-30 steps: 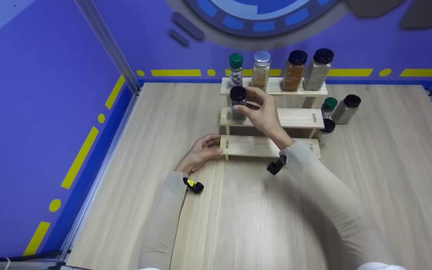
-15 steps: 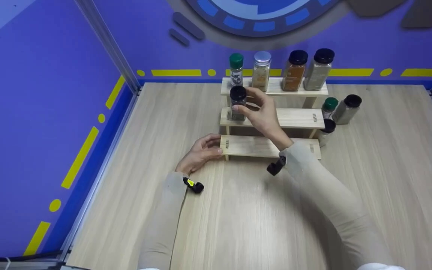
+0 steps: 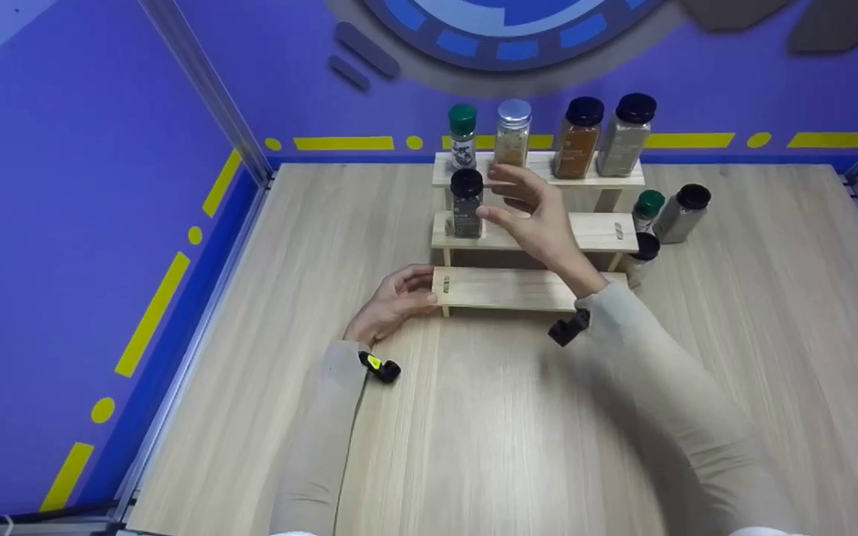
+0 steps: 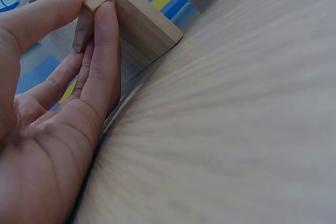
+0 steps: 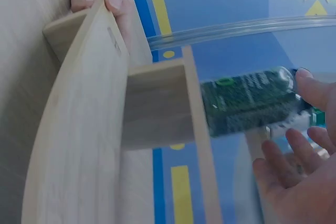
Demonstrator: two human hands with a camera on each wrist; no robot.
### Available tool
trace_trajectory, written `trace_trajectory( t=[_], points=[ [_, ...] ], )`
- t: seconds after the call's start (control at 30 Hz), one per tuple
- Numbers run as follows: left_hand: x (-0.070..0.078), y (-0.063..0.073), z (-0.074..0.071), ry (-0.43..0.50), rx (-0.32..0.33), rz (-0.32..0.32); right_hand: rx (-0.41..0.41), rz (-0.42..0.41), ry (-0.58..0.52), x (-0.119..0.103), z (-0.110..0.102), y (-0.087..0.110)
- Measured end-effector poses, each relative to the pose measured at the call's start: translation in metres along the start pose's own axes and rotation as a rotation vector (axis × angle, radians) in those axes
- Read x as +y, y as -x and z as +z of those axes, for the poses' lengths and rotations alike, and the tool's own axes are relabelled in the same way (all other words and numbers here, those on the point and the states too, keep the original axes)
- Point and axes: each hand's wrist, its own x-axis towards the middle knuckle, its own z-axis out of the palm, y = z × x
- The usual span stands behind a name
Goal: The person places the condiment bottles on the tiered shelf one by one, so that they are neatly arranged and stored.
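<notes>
On my feed, the left hand (image 3: 392, 304) pinches the lowest wooden step (image 3: 511, 289) by its left end; the right hand (image 3: 544, 223) is spread beside the dark jar (image 3: 467, 212), upright at the left of the middle step (image 3: 594, 232); I cannot tell whether they touch.

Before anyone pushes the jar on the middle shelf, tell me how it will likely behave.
The jar may tip if pushed near its lid, since it stands taller than wide. Its smooth, shiny wall suggests it could be slippery. Being near the left end of the middle shelf, it might drop off if shoved left.
</notes>
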Motion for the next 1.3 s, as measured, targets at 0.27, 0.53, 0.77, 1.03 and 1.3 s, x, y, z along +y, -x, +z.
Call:
trace_trajectory(
  t=[0.27,0.53,0.77,1.03,1.3],
  points=[
    [0.001,0.002,-0.003,-0.004,0.003,0.013,0.018,-0.019,0.07,-0.01,-0.035,0.011],
    [0.004,0.001,-0.003,-0.009,-0.002,0.015,0.058,-0.041,0.147,-0.017,-0.078,0.027],
    [0.005,0.001,-0.004,0.003,0.002,0.016,0.11,-0.046,0.174,-0.015,-0.112,0.042],
    [0.002,0.0,-0.004,-0.002,0.014,0.01,0.142,-0.001,0.193,0.002,-0.143,0.062],
    [-0.001,-0.002,0.0,0.009,-0.001,0.011,0.14,0.051,0.313,0.027,-0.174,0.084]
  ],
)
